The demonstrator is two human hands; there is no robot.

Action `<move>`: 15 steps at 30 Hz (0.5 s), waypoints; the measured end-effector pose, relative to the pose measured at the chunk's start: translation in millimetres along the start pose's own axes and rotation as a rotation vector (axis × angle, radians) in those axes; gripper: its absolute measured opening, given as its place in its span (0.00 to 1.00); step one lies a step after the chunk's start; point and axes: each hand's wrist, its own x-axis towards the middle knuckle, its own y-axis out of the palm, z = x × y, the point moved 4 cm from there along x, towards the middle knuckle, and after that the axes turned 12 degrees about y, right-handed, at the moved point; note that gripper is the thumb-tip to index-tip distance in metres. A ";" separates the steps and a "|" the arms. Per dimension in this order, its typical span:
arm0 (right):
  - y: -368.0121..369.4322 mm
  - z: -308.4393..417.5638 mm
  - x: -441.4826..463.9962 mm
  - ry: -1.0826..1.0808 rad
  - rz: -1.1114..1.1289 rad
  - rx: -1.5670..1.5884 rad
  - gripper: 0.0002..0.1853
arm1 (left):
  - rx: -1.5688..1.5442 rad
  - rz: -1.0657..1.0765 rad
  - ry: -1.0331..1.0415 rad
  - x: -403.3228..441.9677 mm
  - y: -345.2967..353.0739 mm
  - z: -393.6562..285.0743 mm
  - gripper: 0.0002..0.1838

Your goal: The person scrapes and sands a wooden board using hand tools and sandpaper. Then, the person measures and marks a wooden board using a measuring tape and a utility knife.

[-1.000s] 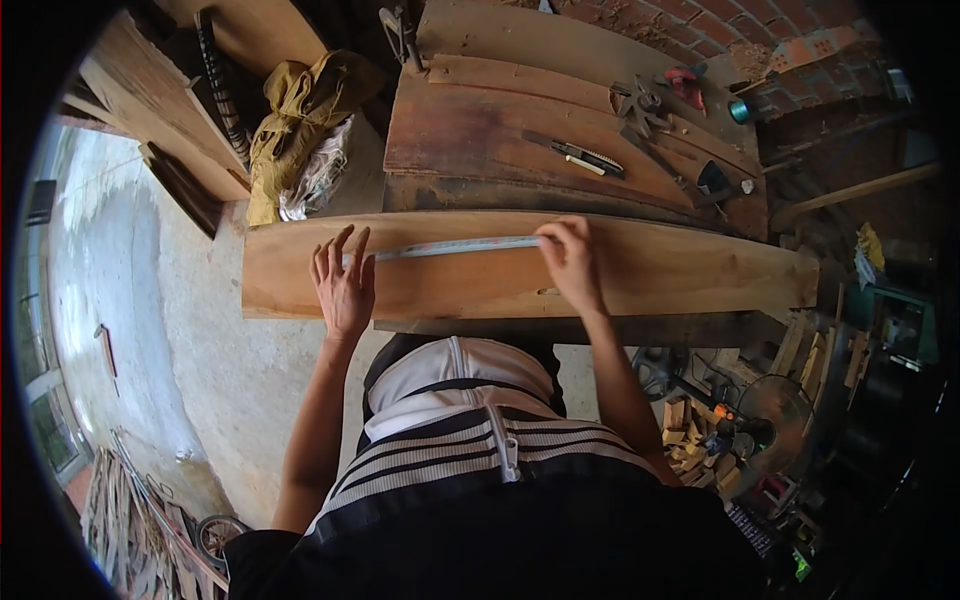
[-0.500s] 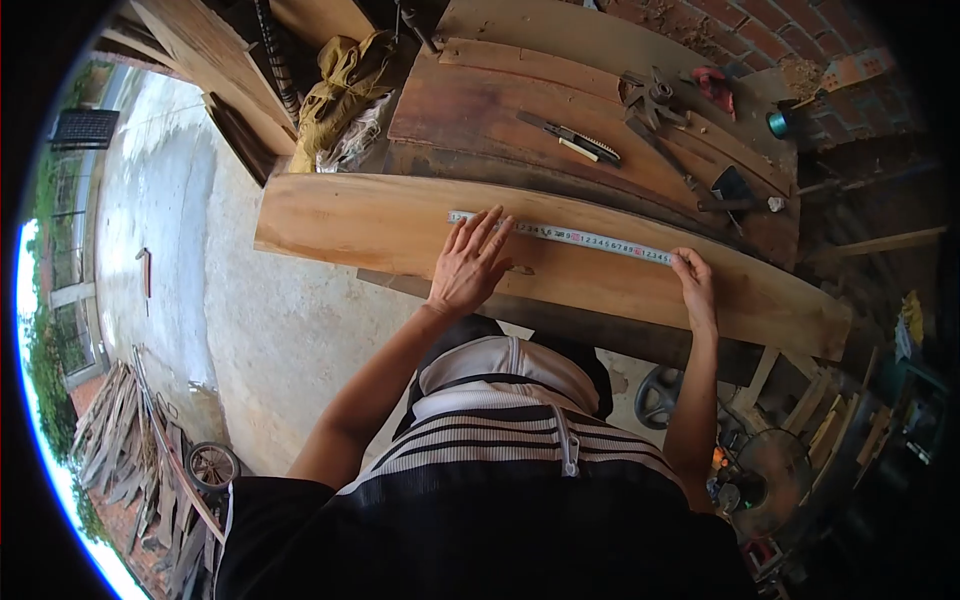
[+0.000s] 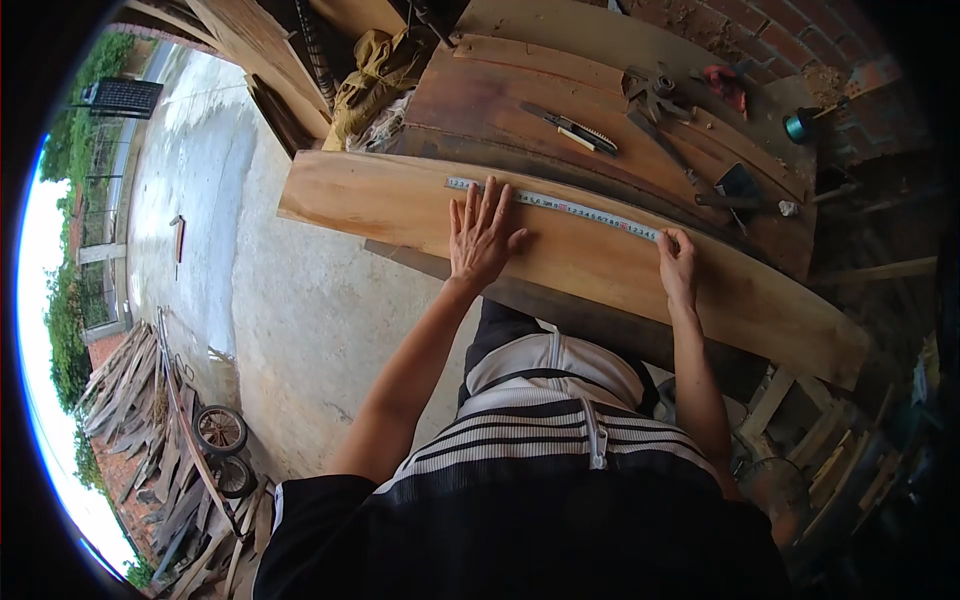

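Note:
A long wooden board [image 3: 370, 195] with a slightly curved edge lies across in front of me. Along its face runs a white tape measure [image 3: 590, 212], with numbers facing up. My left hand [image 3: 483, 242] rests flat with fingers spread, its fingertips over the tape near the left end and covering some numbers. At the tape's right end, my right hand [image 3: 678, 268] pinches it between thumb and fingers, close to the board's surface. No tape case shows; my right hand may hide it.
Behind the board, a workbench [image 3: 480, 90] carries a utility knife [image 3: 585, 135], a rusty metal hub [image 3: 657, 92] and a spool of green line [image 3: 797, 127]. A tied yellow sack [image 3: 375, 80] stands back left. Scrap wood [image 3: 130, 400] and wheels [image 3: 220, 430] lie lower left.
My left hand has flattened and spread its fingers on the board. The tape and my right hand sit a little farther left along the board. My view has tilted and shifted.

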 end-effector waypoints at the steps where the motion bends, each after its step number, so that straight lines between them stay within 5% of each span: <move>1: 1.5 3.1 0.3 -0.010 0.001 -0.002 0.13 | 0.009 -0.020 -0.017 2.3 1.4 2.0 0.42; 15: 0.1 22.5 -4.5 -0.116 -0.093 -0.150 0.12 | -0.010 0.032 -0.092 10.0 10.6 2.7 0.44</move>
